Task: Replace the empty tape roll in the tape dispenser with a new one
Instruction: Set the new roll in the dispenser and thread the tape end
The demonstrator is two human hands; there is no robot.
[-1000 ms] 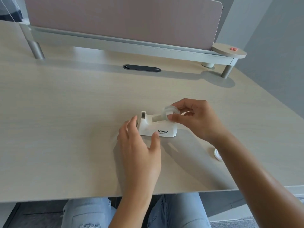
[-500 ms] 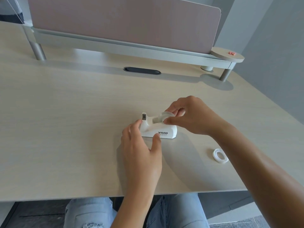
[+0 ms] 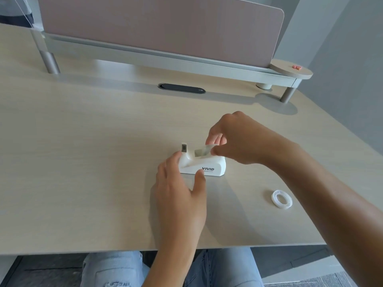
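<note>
1. Scene: light wood desk (image 3: 83, 162). White tape dispenser (image 3: 202, 165) sits mid-desk, toward the near edge, well clear of the right edge. "VIVID" is printed on its near side, and the cutter end points left.
2. Left hand (image 3: 180, 193): fingers spread and loosely curled around the dispenser's cutter end. The thumb touches the near side by the logo and the fingertips touch the left end. It braces rather than grips hard, and holds nothing else.
3. Right hand (image 3: 234, 139): thumb and forefinger are pinched on a clear tape roll (image 3: 204, 151), which sits in or just over the dispenser's well. The roll is tilted, with its band showing between the hand and the cutter post. I cannot tell if it is fully seated on the hub; the fingers hide that side.
4. Second clear ring (image 3: 281, 199) lies flat on the desk near the right edge, well apart from the dispenser and touched by no hand. It looks thin and hollow, so probably the empty core already taken out, though that is a judgement.
5. Step in hand, judged: seating the new roll in the well.
6. Next move calls for: pressing the roll down until it sits level, then finding the free end and pulling it left to the cutter, with the left hand keeping the base from sliding.
7. Risk: the roll may jam crooked or the tape end may stick to itself.
8. Far edge: divider panel (image 3: 161, 25) and black cable slot (image 3: 182, 88), not involved.
</note>
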